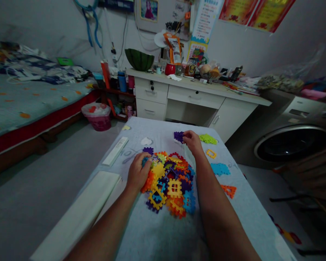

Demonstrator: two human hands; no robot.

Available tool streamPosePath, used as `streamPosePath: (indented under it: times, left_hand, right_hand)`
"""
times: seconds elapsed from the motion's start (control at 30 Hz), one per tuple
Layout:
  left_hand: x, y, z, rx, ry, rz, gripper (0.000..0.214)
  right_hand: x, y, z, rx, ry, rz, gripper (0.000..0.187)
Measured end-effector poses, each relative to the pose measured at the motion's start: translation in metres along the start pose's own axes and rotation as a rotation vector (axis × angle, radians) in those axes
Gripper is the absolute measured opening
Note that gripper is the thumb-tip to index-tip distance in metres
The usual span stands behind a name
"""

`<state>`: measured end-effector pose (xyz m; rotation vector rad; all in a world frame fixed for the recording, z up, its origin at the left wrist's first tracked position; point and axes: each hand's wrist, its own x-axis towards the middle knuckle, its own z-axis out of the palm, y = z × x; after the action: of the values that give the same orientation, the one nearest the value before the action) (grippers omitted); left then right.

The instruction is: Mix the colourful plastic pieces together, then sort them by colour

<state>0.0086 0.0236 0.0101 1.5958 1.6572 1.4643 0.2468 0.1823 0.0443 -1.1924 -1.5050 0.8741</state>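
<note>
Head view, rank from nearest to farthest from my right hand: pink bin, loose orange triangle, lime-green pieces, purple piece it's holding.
1. Purple piece, in your right hand.
2. Lime-green pieces, just right.
3. Orange triangle, lower right.
4. Pink bin, far left.

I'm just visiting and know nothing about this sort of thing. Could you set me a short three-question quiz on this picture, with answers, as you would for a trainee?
1. Multiple choice: what do the fingers of the right hand touch?
A) the red bucket
B) the purple notched piece
C) the blue bottle

2. True or false: the green striped bowl-like object stands on the white desk.

3. Fill in the colour: the triangular piece lying to the right of the mixed pile is ____.

Key:
1. B
2. True
3. Orange
</note>
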Motion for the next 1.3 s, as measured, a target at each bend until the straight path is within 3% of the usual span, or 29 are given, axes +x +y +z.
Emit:
streamPosePath:
  times: [0.13,0.33,0.6,0.77,1.0,1.13,1.3]
  left_hand:
    - [0.000,0.000,0.000,0.003,-0.003,-0.005,0.021]
    - [0.000,0.002,0.000,0.015,-0.005,0.003,0.022]
    - [0.000,0.000,0.001,0.012,-0.001,0.005,0.021]
    - [0.000,-0.001,0.001,0.008,0.000,0.005,0.020]
    - [-0.001,0.001,0.001,-0.017,0.011,-0.025,0.020]
    - [0.000,0.000,0.000,-0.063,0.061,-0.051,0.021]
    - [0.000,-0.006,0.001,-0.098,0.152,-0.083,0.026]
  right_hand:
    - [0.006,0.013,-0.018,-0.183,0.258,-0.029,0.013]
    - [0.006,0.024,-0.019,-0.406,0.351,-0.167,0.013]
    - [0.002,0.021,0.007,-0.485,0.103,-0.210,0.023]
    - [0.004,0.025,0.007,-0.570,-0.036,-0.223,0.030]
    - [0.004,0.029,0.005,-0.624,-0.051,-0.273,0.034]
    - [0.003,0.028,0.008,-0.623,-0.121,-0.266,0.032]
    - [0.000,0.010,0.016,-0.604,-0.212,-0.261,0.033]
